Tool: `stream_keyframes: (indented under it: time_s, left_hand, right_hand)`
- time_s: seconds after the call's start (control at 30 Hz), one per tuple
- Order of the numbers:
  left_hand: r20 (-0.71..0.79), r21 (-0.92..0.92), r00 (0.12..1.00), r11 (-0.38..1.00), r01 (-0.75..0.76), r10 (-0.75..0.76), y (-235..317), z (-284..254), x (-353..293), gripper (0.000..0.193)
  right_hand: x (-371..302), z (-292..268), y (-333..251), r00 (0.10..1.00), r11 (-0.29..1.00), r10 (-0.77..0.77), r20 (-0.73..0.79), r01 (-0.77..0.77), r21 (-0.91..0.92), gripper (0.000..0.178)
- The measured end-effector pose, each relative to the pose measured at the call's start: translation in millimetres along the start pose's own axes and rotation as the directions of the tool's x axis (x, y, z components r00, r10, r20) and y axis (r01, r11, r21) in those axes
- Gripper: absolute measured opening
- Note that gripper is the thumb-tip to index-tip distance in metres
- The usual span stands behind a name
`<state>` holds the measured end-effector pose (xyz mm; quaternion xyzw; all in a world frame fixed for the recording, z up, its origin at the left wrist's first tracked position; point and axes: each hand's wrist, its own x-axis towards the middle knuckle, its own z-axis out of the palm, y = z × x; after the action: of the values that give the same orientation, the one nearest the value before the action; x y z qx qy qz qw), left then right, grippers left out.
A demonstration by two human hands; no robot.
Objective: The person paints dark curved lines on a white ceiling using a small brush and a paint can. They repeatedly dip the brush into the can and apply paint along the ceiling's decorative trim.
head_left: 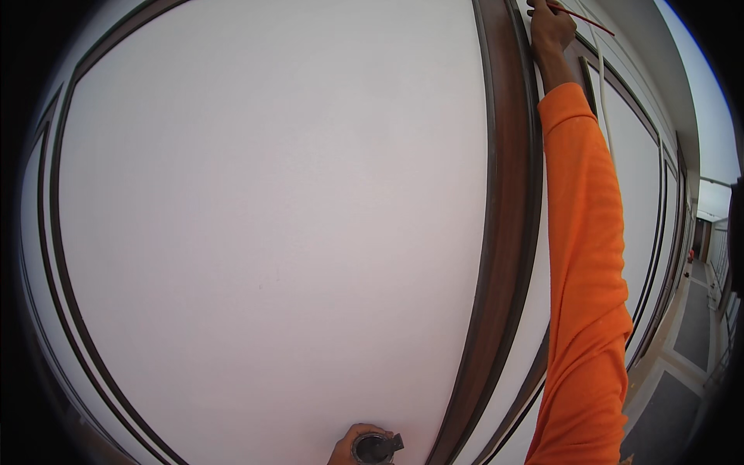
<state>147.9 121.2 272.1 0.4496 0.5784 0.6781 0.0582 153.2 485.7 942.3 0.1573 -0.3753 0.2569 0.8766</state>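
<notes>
Raised high at the top right, my right hand point(552, 27) is closed around a thin paintbrush with a red handle point(593, 23). Its bristle end is out of sight, by the upper part of a brown wooden trim point(511, 178) with darker edges. At the bottom, my left hand point(346, 443) grips a small round can point(373, 448) with a dark inside. A flat dark piece point(396, 442) sticks out over the can's rim on the right; I cannot tell what it is.
A large white panel point(271, 194) fills the view, framed by dark trim. A pale cable point(604, 101) hangs beside my orange right sleeve point(585, 232). On the far right, a walkway with grey floor sections point(666, 418) runs along the wall, with a railing point(721, 341) at its side.
</notes>
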Motion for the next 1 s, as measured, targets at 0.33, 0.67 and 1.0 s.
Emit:
stream_keyframes:
  time_s: [0.33,0.67,1.0]
  left_hand:
    - [0.037,0.024,0.987,0.987,-0.159,0.158,8.9,-5.5,-4.3,0.073]
    - [0.003,0.02,1.0,0.999,0.027,-0.027,-3.6,-1.8,5.1,0.073]
    - [-0.015,0.064,0.999,0.998,-0.03,0.031,-12.4,-1.6,4.8,0.07]
  right_hand:
    - [-1.9,4.0,3.1,1.0,1.0,0.0,0.007,0.0,0.01,0.025]
    - [7.3,2.3,10.6,1.0,0.998,0.018,-0.015,-0.018,-0.053,0.025]
    - [8.7,11.2,4.1,0.996,0.979,0.002,0.094,-0.021,0.202,0.026]
